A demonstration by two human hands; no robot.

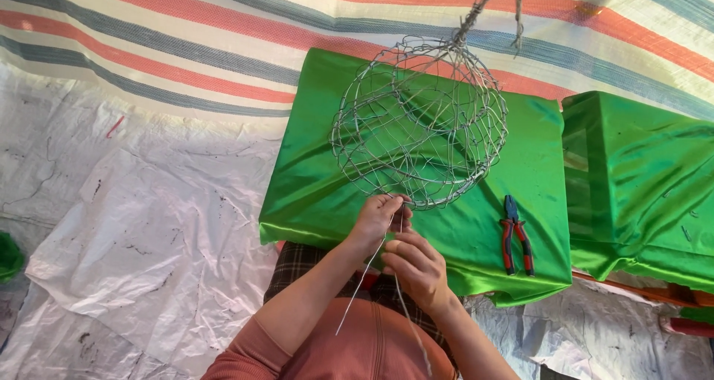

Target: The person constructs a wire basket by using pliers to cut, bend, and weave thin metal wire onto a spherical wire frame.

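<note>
a round wire frame [420, 123] with open mesh and a twisted hook on top sits on the green-draped surface [312, 187]. left hand [378, 218] fingers pinch its lower rim; right hand [416, 265] fingers close on loose wire strands [362, 287]. red-handled pliers [515, 235] lie just beside

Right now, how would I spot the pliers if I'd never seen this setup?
Find the green cloth-covered table in the middle, with the round wire cage standing on it. Look right of the cage, near the table's front right edge: the pliers lie flat there, apart from both hands. They are the only tool with red-and-blue handles.
</note>
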